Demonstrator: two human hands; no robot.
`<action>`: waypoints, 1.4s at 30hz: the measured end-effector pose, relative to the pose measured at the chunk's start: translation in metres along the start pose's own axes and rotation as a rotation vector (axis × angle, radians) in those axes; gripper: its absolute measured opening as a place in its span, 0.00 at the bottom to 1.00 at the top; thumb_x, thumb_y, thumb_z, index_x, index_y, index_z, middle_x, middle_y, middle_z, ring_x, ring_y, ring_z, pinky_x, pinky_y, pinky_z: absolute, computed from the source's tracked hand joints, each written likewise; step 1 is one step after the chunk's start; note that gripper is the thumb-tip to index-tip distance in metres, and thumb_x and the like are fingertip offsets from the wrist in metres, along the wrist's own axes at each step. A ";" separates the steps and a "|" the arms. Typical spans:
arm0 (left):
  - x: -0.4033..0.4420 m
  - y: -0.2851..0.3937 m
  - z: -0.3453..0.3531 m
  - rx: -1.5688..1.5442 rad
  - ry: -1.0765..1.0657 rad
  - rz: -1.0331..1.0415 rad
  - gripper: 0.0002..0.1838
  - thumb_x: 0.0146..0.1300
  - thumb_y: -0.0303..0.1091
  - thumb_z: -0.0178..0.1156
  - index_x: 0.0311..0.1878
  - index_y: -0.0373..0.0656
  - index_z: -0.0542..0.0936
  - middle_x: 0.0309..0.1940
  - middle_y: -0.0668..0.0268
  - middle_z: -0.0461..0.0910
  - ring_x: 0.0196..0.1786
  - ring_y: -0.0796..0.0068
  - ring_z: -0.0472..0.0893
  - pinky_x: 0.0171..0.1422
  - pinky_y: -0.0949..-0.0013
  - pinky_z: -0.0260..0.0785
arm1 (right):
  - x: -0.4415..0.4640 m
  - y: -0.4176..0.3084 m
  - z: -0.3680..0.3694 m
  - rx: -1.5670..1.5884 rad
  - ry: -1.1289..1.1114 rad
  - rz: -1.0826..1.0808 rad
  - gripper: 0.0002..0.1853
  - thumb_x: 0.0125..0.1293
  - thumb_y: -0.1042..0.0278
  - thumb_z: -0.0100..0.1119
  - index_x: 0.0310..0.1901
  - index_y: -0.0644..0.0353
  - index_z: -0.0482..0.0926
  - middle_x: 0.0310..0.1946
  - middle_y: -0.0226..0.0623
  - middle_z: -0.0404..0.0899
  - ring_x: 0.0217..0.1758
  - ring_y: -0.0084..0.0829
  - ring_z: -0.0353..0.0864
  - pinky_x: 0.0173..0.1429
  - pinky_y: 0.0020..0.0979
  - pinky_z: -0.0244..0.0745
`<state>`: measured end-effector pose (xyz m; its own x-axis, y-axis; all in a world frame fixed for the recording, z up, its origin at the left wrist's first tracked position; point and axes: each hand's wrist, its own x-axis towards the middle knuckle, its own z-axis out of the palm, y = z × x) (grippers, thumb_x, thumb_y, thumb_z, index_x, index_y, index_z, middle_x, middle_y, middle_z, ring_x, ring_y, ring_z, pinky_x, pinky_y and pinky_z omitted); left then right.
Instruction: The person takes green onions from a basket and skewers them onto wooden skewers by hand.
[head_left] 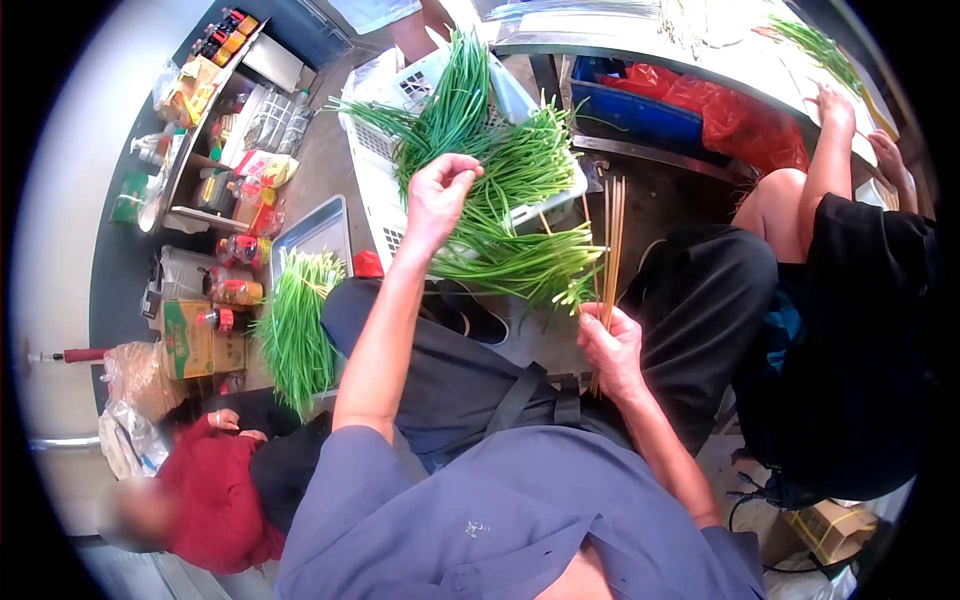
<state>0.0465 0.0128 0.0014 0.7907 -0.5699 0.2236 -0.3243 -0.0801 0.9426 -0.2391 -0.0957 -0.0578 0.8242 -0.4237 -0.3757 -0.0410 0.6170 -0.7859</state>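
Right hand (612,345) grips bamboo skewers (613,235), long axis pointing forward, right beside the chives' (530,262) cut ends; left hand (440,200) (fingertips pinched, can't tell on what) is over their leaves.

The person is wearing a muted grey-blue shirt (430,520) with a small pale marking (480,527) on its front and an open neckline (598,524). Short sleeves (352,468) are leaving both forearms (392,320) bare. Dark trousers (700,310) are covering the legs, black straps (520,397) are crossing the lap, and a dark, pale-edged shoe (488,325) is showing below.
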 end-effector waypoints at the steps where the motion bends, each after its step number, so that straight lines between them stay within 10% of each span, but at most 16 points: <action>1: 0.007 -0.004 -0.008 0.093 -0.028 0.019 0.07 0.62 0.22 0.56 0.40 0.37 0.82 0.35 0.70 0.83 0.35 0.85 0.77 0.40 0.80 0.69 | -0.001 0.000 0.001 -0.028 -0.007 -0.002 0.10 0.66 0.67 0.62 0.45 0.61 0.81 0.22 0.24 0.76 0.22 0.12 0.68 0.25 0.15 0.58; 15: -0.007 0.011 -0.008 0.552 -0.751 0.383 0.12 0.47 0.20 0.62 0.38 0.42 0.81 0.45 0.64 0.77 0.56 0.62 0.73 0.62 0.62 0.64 | -0.001 0.003 0.004 -0.064 -0.008 -0.014 0.09 0.66 0.70 0.61 0.45 0.63 0.81 0.25 0.25 0.77 0.24 0.14 0.72 0.28 0.16 0.62; 22: 0.004 -0.007 -0.035 0.429 -0.499 0.214 0.06 0.56 0.22 0.59 0.37 0.39 0.77 0.42 0.64 0.81 0.59 0.66 0.74 0.65 0.62 0.64 | -0.001 0.004 0.002 -0.041 -0.006 -0.027 0.09 0.66 0.70 0.60 0.45 0.62 0.81 0.24 0.24 0.76 0.23 0.13 0.71 0.25 0.16 0.60; 24: 0.008 -0.007 -0.043 0.396 -0.407 -0.079 0.04 0.63 0.23 0.54 0.40 0.37 0.77 0.39 0.64 0.82 0.46 0.75 0.80 0.55 0.70 0.70 | -0.001 0.004 0.001 -0.011 -0.017 -0.036 0.09 0.66 0.69 0.61 0.46 0.62 0.80 0.23 0.24 0.76 0.23 0.12 0.70 0.24 0.15 0.59; 33: 0.012 -0.004 -0.023 -0.294 -0.185 -0.186 0.10 0.64 0.23 0.57 0.49 0.37 0.75 0.37 0.59 0.84 0.28 0.79 0.81 0.29 0.80 0.67 | 0.000 0.006 0.000 -0.048 -0.017 -0.015 0.10 0.66 0.67 0.62 0.46 0.60 0.81 0.23 0.24 0.76 0.20 0.11 0.67 0.24 0.15 0.57; 42: 0.000 0.002 0.011 -0.327 -0.241 -0.267 0.08 0.65 0.27 0.60 0.46 0.37 0.78 0.36 0.58 0.85 0.36 0.70 0.85 0.39 0.73 0.73 | 0.000 0.003 0.003 -0.033 -0.019 -0.033 0.10 0.65 0.67 0.62 0.46 0.61 0.81 0.23 0.25 0.76 0.22 0.12 0.68 0.25 0.16 0.58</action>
<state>0.0402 0.0039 0.0010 0.6685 -0.7410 -0.0638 0.0843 -0.0098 0.9964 -0.2377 -0.0921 -0.0585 0.8360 -0.4306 -0.3401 -0.0321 0.5805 -0.8137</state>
